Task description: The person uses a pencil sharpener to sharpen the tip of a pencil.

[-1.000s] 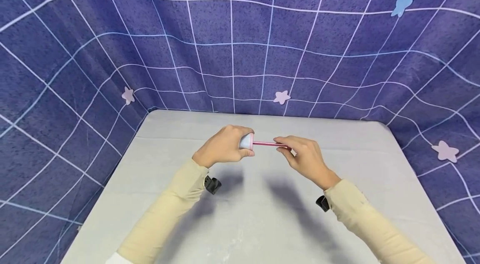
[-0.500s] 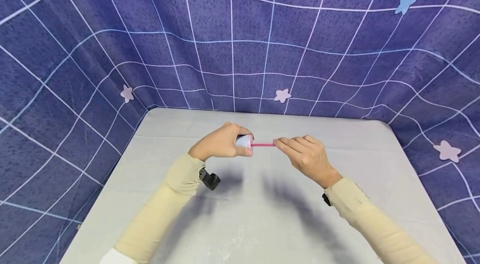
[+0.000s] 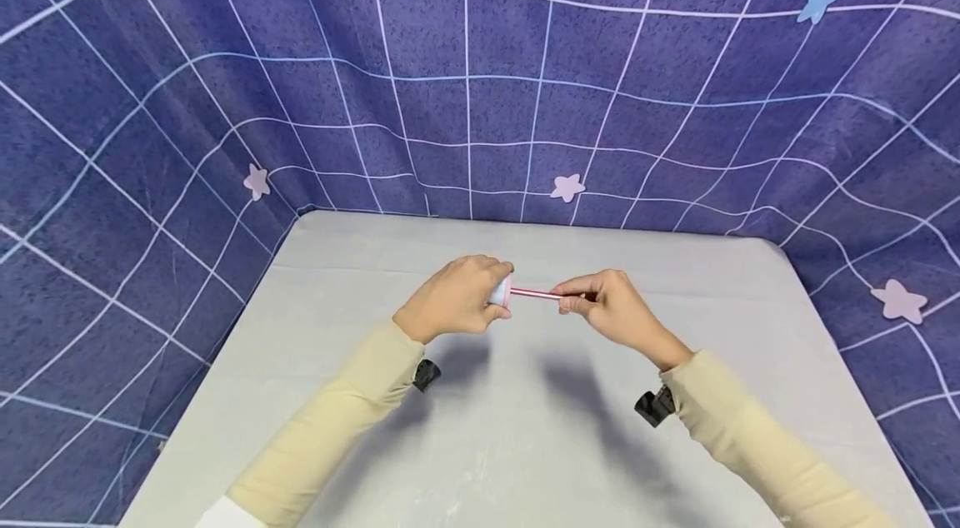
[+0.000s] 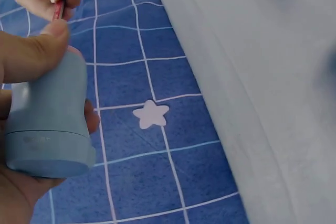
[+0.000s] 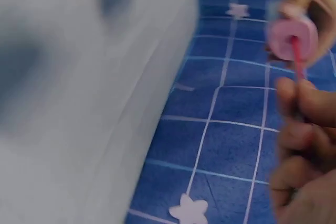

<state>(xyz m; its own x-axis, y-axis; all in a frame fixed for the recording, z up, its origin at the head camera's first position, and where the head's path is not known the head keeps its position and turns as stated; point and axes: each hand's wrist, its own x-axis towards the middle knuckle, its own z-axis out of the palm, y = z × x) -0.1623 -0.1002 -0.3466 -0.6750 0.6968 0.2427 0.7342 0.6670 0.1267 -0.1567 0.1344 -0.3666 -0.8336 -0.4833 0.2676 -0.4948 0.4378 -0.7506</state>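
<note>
My left hand [image 3: 457,297] grips a light blue pencil sharpener [image 4: 50,114] with a waisted, rounded body, held sideways above the table. Its pink end face [image 5: 281,41] points toward my right hand [image 3: 615,309]. From the hole in that face runs a red pencil [image 3: 534,293], whose tip is hidden inside. Thumb and fingers of the right hand pinch the pencil a short way from the sharpener; the pencil's far end is hidden in that hand. In the left wrist view, the left thumb lies along the sharpener's upper side, near the pink end.
A table [image 3: 480,428] with a pale grey cover lies beneath both hands, which cast shadows on it. Blue curtain cloth [image 3: 480,112] with a grid and stars stands behind and at both sides. Black wrist cameras [image 3: 655,406] sit under the cuffs.
My right hand turned palm-down half a second ago and has now rolled back, its fingers curled round the pencil. The left hand keeps its grip on the sharpener, shifted slightly right.
</note>
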